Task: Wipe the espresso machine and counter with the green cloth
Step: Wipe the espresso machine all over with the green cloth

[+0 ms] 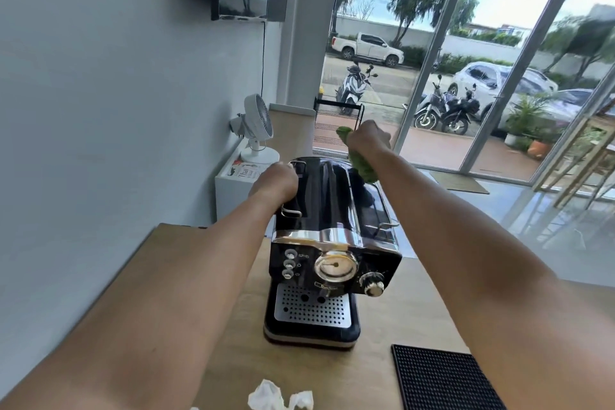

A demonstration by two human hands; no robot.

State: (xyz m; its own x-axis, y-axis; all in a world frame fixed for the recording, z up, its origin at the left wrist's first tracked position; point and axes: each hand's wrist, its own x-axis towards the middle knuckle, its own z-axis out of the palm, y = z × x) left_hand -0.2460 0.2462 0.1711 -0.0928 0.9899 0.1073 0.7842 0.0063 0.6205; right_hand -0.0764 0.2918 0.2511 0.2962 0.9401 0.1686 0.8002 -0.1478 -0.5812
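A: Where does the wiping stand?

B: On the machine, I'd judge, and at its far end. The right hand [367, 138] has its fingers closed round the green cloth [361, 165], which hangs bunched from the fist down to the far right of the espresso machine [332, 243], about touching the top. The left hand [274, 185] is curled over the far left edge of the top, by the chrome rail, as if steadying it. How tightly those fingers hold I cannot tell.

A: So what is left?

B: I can't read from the gloss what has been wiped. The front panel, the drip tray and the wooden tabletop [409, 303] all look untouched by the cloth right now, so I'd say the counter part is still to come.

A: Count things for me.

B: One espresso machine, standing in the middle of the tabletop. One green cloth. Two bare hands. One black ribbed mat [442, 379] at the near right. Crumpled white tissue [281, 398] at the near edge, two lumps or perhaps one torn piece; I cannot tell. One small white fan [258, 125] on a white cabinet at the far left.

A: Anything in the way of the counter wipe?

B: The tissue and the mat would likely need lifting.
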